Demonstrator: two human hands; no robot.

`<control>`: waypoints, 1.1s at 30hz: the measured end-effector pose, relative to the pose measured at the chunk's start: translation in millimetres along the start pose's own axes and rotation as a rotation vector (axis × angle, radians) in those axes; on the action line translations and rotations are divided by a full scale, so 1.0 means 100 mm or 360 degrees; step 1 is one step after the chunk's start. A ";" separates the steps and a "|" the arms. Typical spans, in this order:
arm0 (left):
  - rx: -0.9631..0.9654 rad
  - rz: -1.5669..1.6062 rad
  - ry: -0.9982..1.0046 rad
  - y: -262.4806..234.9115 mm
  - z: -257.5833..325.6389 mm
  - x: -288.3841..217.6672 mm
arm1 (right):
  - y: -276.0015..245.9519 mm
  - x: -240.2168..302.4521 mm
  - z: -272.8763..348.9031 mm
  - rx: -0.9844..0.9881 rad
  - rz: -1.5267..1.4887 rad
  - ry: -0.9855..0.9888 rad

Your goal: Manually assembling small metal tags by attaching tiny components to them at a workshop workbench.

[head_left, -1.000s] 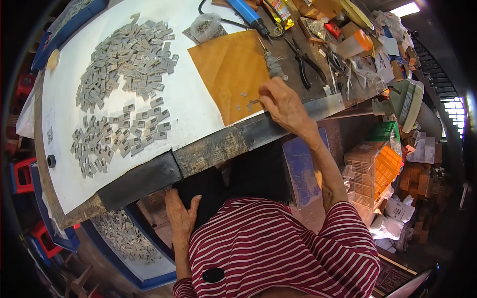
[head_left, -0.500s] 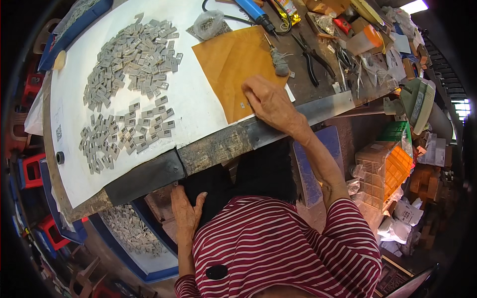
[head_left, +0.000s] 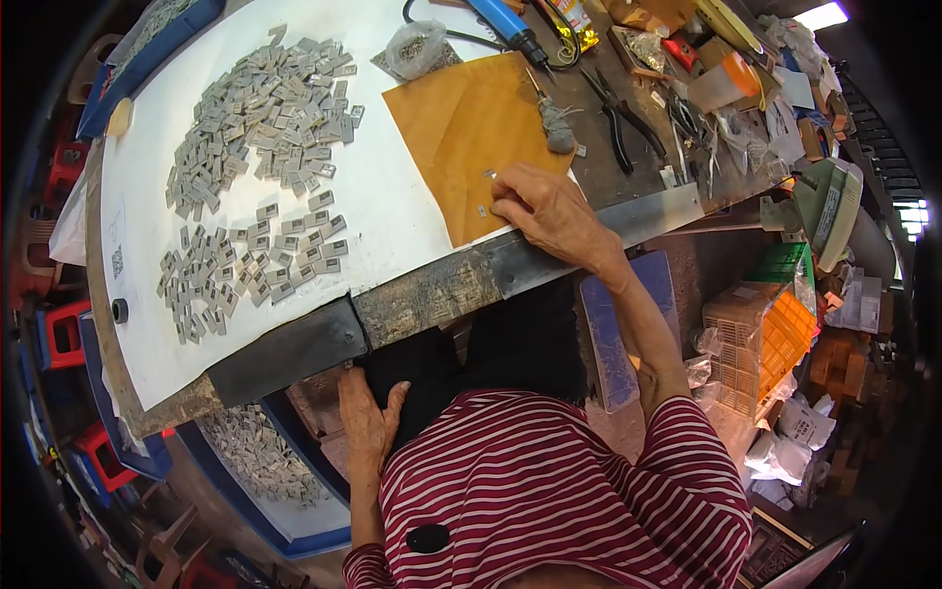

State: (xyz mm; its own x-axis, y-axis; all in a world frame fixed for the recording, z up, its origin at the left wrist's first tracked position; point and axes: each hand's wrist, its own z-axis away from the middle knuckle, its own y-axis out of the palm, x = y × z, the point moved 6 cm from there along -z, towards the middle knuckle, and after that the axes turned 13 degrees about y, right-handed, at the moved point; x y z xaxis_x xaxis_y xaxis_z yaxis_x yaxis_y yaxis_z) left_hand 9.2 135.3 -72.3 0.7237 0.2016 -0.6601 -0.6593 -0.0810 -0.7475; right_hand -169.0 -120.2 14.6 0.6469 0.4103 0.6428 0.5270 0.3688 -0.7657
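See small grey pieces [head_left: 482,210] on brown sheet [head_left: 461,123], just left of curled right hand [head_left: 554,211]; cannot tell whether gripping anything, with fingertips partly hidden. Cannot tell grip of left hand [head_left: 368,420] beside dark trousers [head_left: 410,378]. Note pliers [head_left: 615,137] far right, heaped parts [head_left: 265,123] left, more inside blue tray [head_left: 316,543] near left, partly covered by table [head_left: 422,302].

Allowed passage over white paper [head_left: 388,216] just left of the brown sheet [head_left: 456,128] and across its middle. Met banked grey pieces [head_left: 260,123] farther left. Obstructed beyond its far edge by a plastic bag [head_left: 414,49] and blue-bodied tool [head_left: 500,22]; at its right edge by a grey lump [head_left: 559,130]; farther right by pliers [head_left: 610,102]; on its near right part by the right hand [head_left: 551,211] and small bits [head_left: 482,210].
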 end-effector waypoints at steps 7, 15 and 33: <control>0.0004 0.0080 -0.0039 0.00 0.00 0.02 | -0.07 0.01 -0.06 -0.0279 0.0053 -0.0061; -0.0013 0.0144 -0.0071 -0.02 0.02 0.09 | -0.02 0.01 0.04 -0.0162 0.0003 -0.0014; -0.0058 0.0145 -0.0022 -0.02 0.01 0.09 | -0.07 -0.01 0.02 -0.0366 0.0024 -0.0017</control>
State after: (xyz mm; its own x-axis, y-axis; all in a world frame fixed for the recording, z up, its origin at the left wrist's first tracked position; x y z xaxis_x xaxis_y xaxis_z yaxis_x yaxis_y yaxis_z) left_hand 17.1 138.4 -76.8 0.6579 0.2053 -0.7245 -0.7142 -0.1352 -0.6868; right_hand -174.5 -122.1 19.6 0.6504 0.4234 0.6307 0.6300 0.1632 -0.7593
